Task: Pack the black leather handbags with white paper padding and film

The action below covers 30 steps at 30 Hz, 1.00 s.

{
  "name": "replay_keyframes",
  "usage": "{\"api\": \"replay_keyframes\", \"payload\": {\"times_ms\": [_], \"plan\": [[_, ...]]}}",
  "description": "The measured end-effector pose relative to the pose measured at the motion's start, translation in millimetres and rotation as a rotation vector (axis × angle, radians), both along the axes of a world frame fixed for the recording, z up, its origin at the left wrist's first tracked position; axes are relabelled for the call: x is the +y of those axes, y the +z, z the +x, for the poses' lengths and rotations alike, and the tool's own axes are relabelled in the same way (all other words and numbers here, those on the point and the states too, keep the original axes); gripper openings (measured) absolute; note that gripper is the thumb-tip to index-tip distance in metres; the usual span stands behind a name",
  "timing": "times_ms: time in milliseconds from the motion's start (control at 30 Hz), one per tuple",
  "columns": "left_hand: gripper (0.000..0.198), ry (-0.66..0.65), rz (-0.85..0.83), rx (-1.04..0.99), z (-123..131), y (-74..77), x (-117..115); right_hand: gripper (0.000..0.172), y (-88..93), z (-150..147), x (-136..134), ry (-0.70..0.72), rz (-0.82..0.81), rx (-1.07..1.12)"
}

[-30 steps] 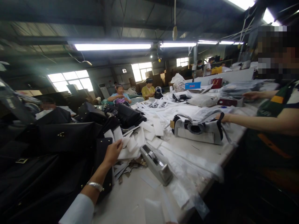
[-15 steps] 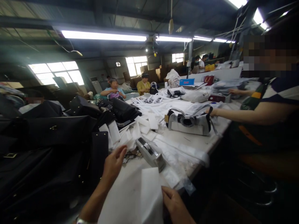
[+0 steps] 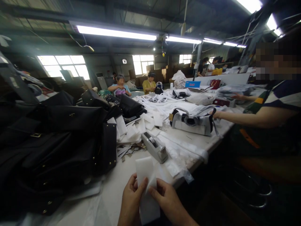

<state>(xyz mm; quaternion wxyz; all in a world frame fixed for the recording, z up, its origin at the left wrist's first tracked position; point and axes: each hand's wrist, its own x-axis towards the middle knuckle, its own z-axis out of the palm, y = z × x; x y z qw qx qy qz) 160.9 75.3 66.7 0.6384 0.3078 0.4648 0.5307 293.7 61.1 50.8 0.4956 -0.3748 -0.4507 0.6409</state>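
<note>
Between my two hands is a strip of white foam sheet (image 3: 147, 204), held upright near the table's front edge. My left hand (image 3: 133, 194) grips its left side, thumb across the front. On the opposite edge my right hand (image 3: 166, 196) pinches it, thumb also in front; the fingers behind are partly hidden. Just beyond the strip stands a grey tape dispenser (image 3: 154, 147). Loose white foam pieces (image 3: 134, 131) lie in a pile behind it, with small scraps (image 3: 128, 150) at its left.
Black bags (image 3: 77, 141) with gold fittings are heaped on the left. At the right a co-worker's arm (image 3: 244, 117) reaches to a wrapped handbag (image 3: 191, 122). Clear plastic (image 3: 181, 150) lies along the table's right edge. Other people sit farther back.
My left hand has come down and right from beside the dispenser and taken hold of the foam strip. My right hand keeps its grip. The view has shifted slightly.
</note>
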Motion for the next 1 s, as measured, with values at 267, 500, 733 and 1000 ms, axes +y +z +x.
{"api": "replay_keyframes", "payload": {"times_ms": [267, 500, 733, 1000], "plan": [[0.058, 0.035, -0.026, -0.134, -8.7, -12.0, -12.4, 0.041, -0.7, -7.0, -4.8, 0.065, -0.061, -0.031], [0.061, 0.147, 0.022, -0.055, -20.7, -10.5, -14.5, 0.038, -11.2, -17.2, -19.8, 0.191, 0.004, -0.033], [0.058, 0.054, -0.015, -0.039, -21.7, -11.3, -22.9, 0.036, -0.1, -5.2, -31.0, -0.066, 0.397, -0.605], [0.056, 0.122, -0.035, -0.035, -17.5, -27.3, -37.7, 0.065, -20.7, 7.6, -35.1, -0.245, 0.856, -1.166]]}}
